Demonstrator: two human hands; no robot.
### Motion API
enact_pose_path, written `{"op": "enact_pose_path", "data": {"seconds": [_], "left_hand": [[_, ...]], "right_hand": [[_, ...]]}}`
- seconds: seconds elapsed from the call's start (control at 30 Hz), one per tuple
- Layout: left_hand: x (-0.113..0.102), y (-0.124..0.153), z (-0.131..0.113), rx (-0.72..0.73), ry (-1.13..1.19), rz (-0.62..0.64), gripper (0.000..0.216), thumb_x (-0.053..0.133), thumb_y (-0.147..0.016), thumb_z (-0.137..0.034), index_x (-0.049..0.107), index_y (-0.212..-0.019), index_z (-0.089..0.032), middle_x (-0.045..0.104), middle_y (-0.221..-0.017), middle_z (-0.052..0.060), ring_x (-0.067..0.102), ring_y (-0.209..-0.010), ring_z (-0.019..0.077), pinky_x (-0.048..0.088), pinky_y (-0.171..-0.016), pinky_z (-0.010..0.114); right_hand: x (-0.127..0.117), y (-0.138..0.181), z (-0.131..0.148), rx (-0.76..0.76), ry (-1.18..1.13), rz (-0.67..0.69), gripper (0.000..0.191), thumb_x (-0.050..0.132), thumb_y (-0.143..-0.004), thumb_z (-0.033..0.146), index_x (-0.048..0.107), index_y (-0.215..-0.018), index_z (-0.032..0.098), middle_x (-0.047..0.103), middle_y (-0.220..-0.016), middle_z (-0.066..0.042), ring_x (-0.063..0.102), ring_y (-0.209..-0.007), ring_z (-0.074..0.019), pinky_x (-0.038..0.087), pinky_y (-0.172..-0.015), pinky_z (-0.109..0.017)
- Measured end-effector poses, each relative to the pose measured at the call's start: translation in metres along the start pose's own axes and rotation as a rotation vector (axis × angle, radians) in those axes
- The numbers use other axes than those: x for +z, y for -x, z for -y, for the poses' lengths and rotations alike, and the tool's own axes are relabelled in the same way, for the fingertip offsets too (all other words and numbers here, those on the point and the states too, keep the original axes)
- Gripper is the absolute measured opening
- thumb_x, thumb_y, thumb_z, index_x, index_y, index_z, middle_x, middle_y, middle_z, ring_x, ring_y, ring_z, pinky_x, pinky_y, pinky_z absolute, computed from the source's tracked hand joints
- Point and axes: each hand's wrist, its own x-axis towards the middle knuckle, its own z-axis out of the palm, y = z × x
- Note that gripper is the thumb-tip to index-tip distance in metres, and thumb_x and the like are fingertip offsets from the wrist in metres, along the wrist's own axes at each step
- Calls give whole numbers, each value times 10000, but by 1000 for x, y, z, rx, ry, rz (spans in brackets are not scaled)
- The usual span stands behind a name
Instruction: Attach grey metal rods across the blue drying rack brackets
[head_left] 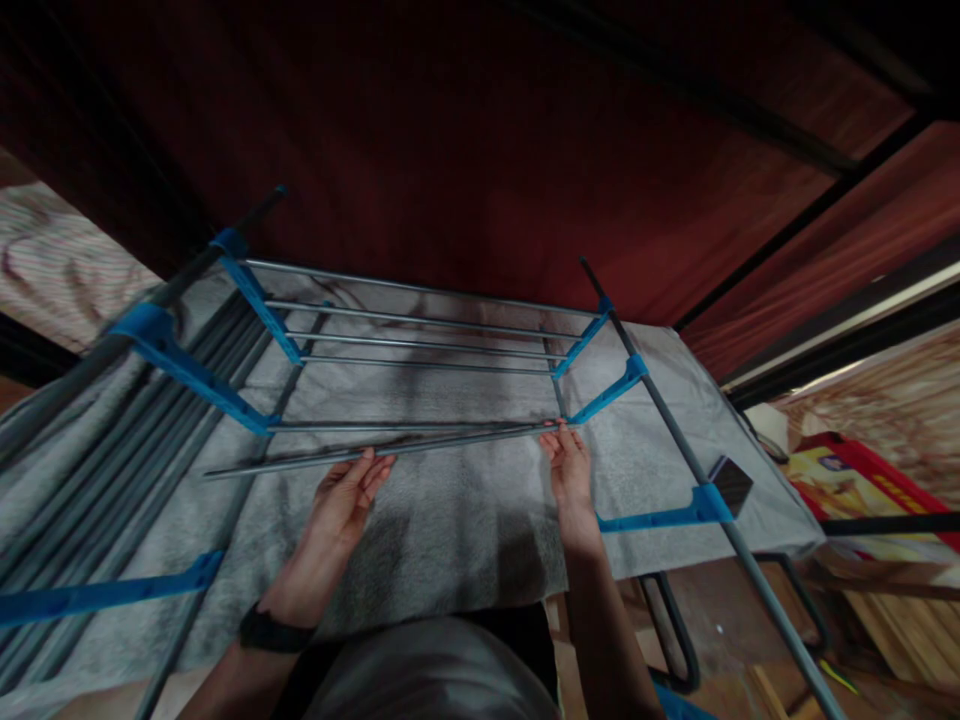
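Mid-frame, I see left hand (346,500) loosely, right hand (570,465) firmly pinching grey rod (465,441). Likely fitting step; next calls for aligning rod end with blue bracket (606,393).

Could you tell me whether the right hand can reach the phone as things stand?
Probably not directly: the right hand holds a grey rod, and a side pole appears between hand and phone.

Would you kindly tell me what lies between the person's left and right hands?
In the head view, a slim grey rod spans the stretch between the left hand and the right hand, with grey cloth showing below it.
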Motion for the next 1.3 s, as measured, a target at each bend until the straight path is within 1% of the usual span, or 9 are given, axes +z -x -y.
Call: {"op": "enact_pose_path", "data": {"seconds": [0.1, 0.27, 0.4, 0.57, 0.73, 0.87, 1.13, 1.3], "left_hand": [[10, 3, 0, 5, 28, 9, 408, 877, -825, -22, 559, -641, -201, 797, -754, 0, 844, -762, 179, 678, -733, 228], [21, 7, 0, 18, 44, 21, 395, 885, -816, -18, 577, -649, -201, 803, -766, -7, 852, -786, 197, 694, -784, 275], [28, 7, -1, 17, 68, 13, 369, 878, -815, -2, 604, -650, -185, 799, -757, -5, 840, -756, 182, 680, -782, 264], [35, 8, -1, 46, 58, 60, 363, 973, -739, -51, 641, -649, -167, 783, -723, -1, 830, -732, 175, 668, -760, 243], [40, 9, 1, 68, 76, 50, 388, 994, -712, -72, 625, -643, -171, 793, -733, -8, 834, -741, 179, 662, -728, 233], [44, 11, -1, 78, 81, 50, 410, 998, -704, -77, 606, -641, -179, 787, -724, -10, 834, -741, 183, 668, -738, 242], [47, 13, -4, 108, 94, 57, 424, 1006, -706, -95, 598, -629, -180, 785, -726, -14, 821, -722, 169, 670, -755, 245], [47, 14, -5, 107, 71, 74, 398, 1007, -718, -113, 623, -636, -181, 769, -709, -15, 825, -754, 177, 667, -757, 244]], "right_hand": [[8, -8, 9, -11, -12, -6, 229, 907, -859, 351, 713, -914, 242, 761, -816, 38, 717, -728, -136, 629, -839, -316], [15, -19, 15, -4, -2, -13, 229, 908, -856, 342, 715, -917, 235, 749, -800, 34, 716, -728, -138, 625, -828, -308], [16, -25, 15, -3, 24, -23, 238, 902, -846, 361, 706, -902, 239, 749, -787, 38, 712, -713, -135, 622, -786, -292], [12, -27, 14, -29, 35, -8, 296, 919, -805, 404, 700, -912, 235, 744, -813, 36, 705, -720, -132, 622, -797, -298], [9, -26, 15, -15, 48, -35, 284, 899, -816, 396, 709, -949, 231, 749, -857, 19, 703, -766, -138, 619, -835, -316], [10, -26, 16, 4, 32, -35, 269, 887, -812, 376, 708, -947, 227, 736, -837, 20, 699, -766, -140, 617, -829, -315], [7, -27, 15, -21, 68, -21, 318, 905, -814, 418, 691, -954, 229, 745, -832, 17, 713, -756, -145, 618, -830, -323], [5, -28, 16, -17, 70, -18, 343, 911, -806, 437, 686, -965, 233, 748, -835, 22, 717, -757, -136, 626, -817, -310]]}}
